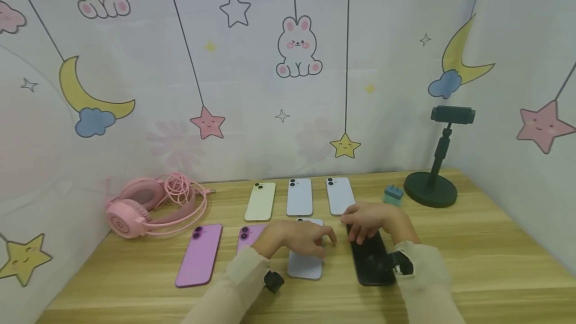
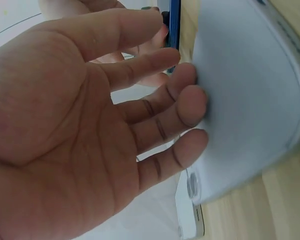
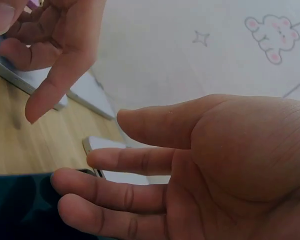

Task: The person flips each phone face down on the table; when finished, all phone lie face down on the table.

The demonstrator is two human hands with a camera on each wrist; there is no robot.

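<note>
My left hand hovers low over a pale bluish-white phone lying back up in the front row. In the left wrist view its fingers are loosely bent, and their tips meet or nearly meet the phone's back. To the right, my right hand is above the far end of a phone with a glossy black face. Its fingertips rest on or just over that dark surface; contact is hard to tell. Neither hand grips anything. A purple phone is partly hidden by my left forearm.
Another purple phone lies at the left. Behind stand in a row a pale yellow phone and two white phones, one left, one right. Pink headphones, a teal charger plug and a black phone stand are around.
</note>
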